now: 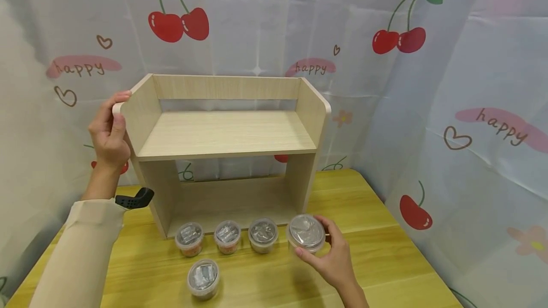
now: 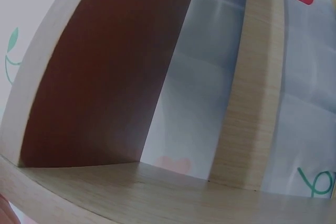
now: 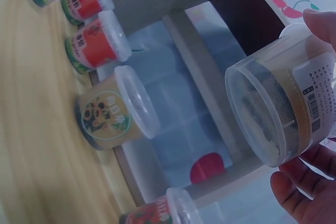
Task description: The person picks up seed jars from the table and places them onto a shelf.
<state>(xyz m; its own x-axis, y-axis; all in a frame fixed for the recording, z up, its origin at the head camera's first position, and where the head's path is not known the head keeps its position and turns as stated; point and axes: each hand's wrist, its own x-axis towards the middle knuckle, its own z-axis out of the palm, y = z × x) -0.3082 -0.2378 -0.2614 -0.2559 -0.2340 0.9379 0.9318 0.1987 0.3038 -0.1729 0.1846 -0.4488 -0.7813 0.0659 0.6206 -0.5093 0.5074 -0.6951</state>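
Observation:
My left hand (image 1: 109, 129) grips the upper left side panel of a pale two-tier wooden shelf (image 1: 227, 132), thumb in front and fingers over the edge. The left wrist view shows the shelf's boards (image 2: 252, 87) close up. My right hand (image 1: 336, 255) holds a clear plastic cup (image 1: 306, 232) with a see-through lid, near the shelf's lower right front. In the right wrist view this raised cup (image 3: 278, 103) is tilted and has a white barcode label, thumb on one side and fingers on the other. Its dark contents are unclear.
Several lidded cups stand on the yellow wood-grain table (image 1: 385, 255): a row along the shelf's front and one cup (image 1: 203, 279) nearer me. A tan-labelled cup (image 3: 113, 111) stands among red-labelled cups (image 3: 97, 43). A cherry-print curtain (image 1: 257, 23) hangs behind.

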